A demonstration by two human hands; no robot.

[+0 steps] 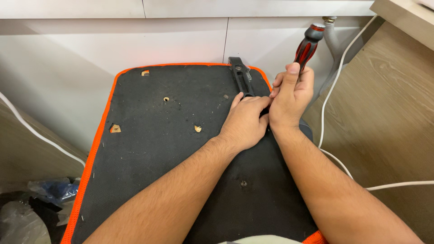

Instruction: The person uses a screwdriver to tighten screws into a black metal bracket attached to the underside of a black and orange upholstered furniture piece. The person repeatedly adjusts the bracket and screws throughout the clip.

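Right hand [289, 97], upper right: fingers closed around red-black screwdriver [308, 45]. Left hand [246, 119]: fingers curled at black bracket [240, 74]; grip indiscernible. Crumpled plastic bags [40, 201], lower left.

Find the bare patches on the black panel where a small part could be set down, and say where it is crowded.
Free: the black panel left of the left hand, between the holes and the orange edge. Crowded: the far right, where both hands meet at the black bracket and the right hand grips the screwdriver.

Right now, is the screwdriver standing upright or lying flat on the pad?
Roughly upright, tilted slightly: the screwdriver handle rises above the right hand gripping it; its tip is hidden.
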